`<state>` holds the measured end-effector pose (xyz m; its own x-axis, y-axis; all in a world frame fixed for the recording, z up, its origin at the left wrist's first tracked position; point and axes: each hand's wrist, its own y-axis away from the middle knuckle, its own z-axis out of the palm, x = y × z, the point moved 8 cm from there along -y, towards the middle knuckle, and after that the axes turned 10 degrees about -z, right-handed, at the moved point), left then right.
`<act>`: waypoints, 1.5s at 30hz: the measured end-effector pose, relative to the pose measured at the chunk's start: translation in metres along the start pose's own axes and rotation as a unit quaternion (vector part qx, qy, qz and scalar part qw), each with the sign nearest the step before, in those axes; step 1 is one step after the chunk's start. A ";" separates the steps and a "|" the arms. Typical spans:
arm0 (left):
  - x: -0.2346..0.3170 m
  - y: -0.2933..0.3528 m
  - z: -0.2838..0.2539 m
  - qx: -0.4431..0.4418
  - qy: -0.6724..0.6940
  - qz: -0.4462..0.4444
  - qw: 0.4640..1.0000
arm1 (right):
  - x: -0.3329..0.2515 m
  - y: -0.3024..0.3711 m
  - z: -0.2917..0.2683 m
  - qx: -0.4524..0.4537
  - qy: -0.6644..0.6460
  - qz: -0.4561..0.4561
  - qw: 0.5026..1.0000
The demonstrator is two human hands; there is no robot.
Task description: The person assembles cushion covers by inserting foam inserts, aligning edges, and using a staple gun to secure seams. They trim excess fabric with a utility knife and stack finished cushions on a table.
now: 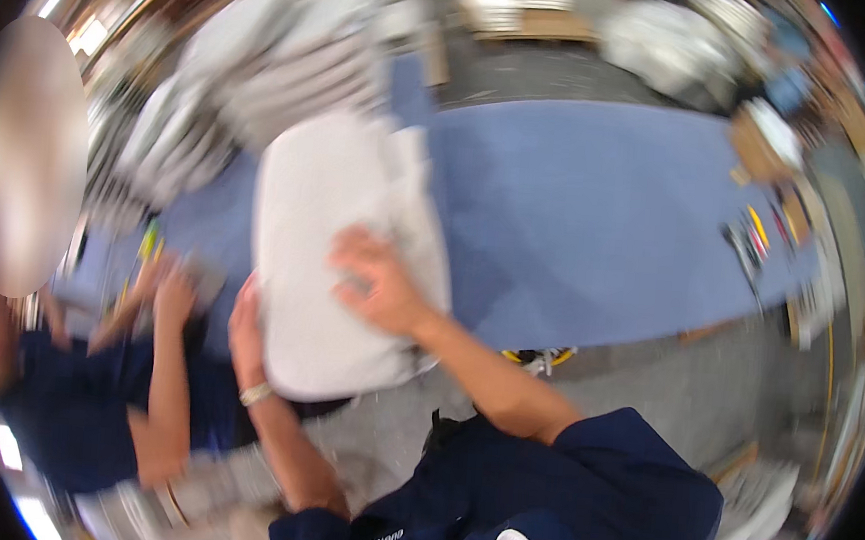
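Note:
A pale, rounded rectangular cushion (pixel 320 222) lies tilted before me, its near end jutting past the edge of the blue-covered table (pixel 598 201). My left hand (pixel 248 332), with a band at the wrist, holds the cushion's left side, fingers along its edge; the thumb is hidden. Over the middle of the cushion is my right hand (pixel 377 281), fingers bent and apart, thumb separate, nothing visible in it. Motion blur hides whether it touches the surface. Along the cushion's right side runs a looser, uneven fold of pale fabric (pixel 413 183).
Stacks of similar pale cushions (pixel 297 60) rise at the far left. A co-worker in a dark shirt (pixel 83 396) works close on my left. Hand tools (pixel 745 247) and a cardboard box (pixel 757 142) sit at the table's right end. A plastic-wrapped bundle (pixel 669 41) stands beyond.

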<state>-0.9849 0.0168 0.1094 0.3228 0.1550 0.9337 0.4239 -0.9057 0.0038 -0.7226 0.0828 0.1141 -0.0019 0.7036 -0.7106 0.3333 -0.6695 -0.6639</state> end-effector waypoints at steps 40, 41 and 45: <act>0.325 0.403 0.553 -0.454 0.143 0.495 0.727 | -0.088 0.464 -0.447 0.496 -0.332 0.419 0.685; 0.335 0.387 0.562 -0.432 0.143 0.507 0.732 | -0.079 0.451 -0.461 0.489 -0.330 0.414 0.693; 0.338 0.292 0.612 -0.334 0.154 0.397 0.841 | -0.026 0.425 -0.505 0.382 -0.318 0.449 0.743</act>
<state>-0.2344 0.0461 0.2073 0.0004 -0.6198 0.7847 -0.4251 -0.7104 -0.5609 -0.1043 -0.1002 -0.0318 -0.6283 -0.1999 -0.7519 -0.1625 -0.9114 0.3781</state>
